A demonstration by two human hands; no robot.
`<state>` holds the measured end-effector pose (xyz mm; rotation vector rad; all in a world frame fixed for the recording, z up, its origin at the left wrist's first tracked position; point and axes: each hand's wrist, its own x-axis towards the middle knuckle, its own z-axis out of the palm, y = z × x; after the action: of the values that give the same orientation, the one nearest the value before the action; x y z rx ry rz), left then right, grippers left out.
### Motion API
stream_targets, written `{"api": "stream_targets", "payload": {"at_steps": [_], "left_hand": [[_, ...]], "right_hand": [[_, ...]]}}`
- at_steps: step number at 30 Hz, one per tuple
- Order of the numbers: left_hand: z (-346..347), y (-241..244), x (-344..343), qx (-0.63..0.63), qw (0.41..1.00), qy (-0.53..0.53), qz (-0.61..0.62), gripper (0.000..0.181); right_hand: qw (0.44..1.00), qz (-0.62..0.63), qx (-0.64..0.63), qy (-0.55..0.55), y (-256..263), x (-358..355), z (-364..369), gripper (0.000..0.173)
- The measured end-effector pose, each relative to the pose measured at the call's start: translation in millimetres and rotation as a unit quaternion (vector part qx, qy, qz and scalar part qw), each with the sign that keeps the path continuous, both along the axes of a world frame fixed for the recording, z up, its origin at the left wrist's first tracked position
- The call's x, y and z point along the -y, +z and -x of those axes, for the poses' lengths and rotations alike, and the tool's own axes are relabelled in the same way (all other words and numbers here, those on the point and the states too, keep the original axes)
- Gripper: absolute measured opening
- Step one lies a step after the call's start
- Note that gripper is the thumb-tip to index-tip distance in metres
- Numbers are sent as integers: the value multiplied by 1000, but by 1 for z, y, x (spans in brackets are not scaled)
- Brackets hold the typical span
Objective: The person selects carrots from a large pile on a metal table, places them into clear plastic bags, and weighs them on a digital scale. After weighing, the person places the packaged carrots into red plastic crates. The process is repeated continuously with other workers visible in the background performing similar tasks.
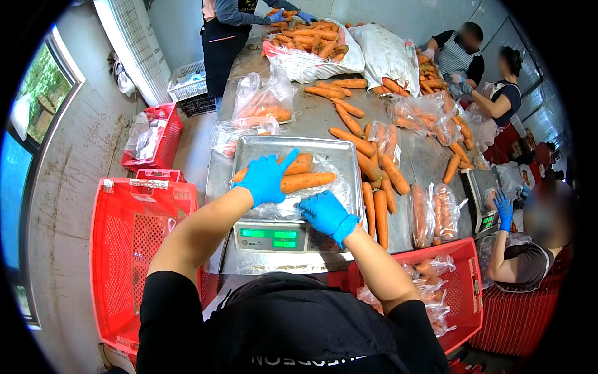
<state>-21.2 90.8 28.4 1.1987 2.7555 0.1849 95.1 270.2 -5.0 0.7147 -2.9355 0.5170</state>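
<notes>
My left hand point(264, 180), in a blue glove, lies over the left part of an upper carrot point(300, 163) on the scale's metal pan point(343, 149). One digit stretches along this carrot while the other fingers curl over it. Just below, a second carrot point(308, 181) rests close to the same hand. Clear plastic bag film point(334, 194) spreads under and beside the carrots. At the pan's near edge, my right hand point(328, 215), also gloved, pinches the film; its fingertips are partly hidden. Lit green displays point(285, 238) show on the scale's front.
Loose carrots point(380, 205) and bagged carrots point(446, 212) lie right of the scale. Carrot sacks point(299, 70) stand at the back. A red crate point(462, 290) holds bagged carrots; another red crate point(112, 262) stands left. Co-workers work around the metal table point(416, 163).
</notes>
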Motion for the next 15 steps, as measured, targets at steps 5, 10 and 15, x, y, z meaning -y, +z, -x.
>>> {"api": "stream_targets", "payload": {"at_steps": [5,10,15], "left_hand": [[0,27,44,113,968,43,-221,103],[-21,103,101,237,816,81,-521,103],[-58,123,152,348,651,97,-668,87]], "right_hand": [[979,-154,-124,-47,47,-41,27,22],[874,446,26,-191,146,-38,63,21],[807,550,-196,-87,211,-63,85,24]]}}
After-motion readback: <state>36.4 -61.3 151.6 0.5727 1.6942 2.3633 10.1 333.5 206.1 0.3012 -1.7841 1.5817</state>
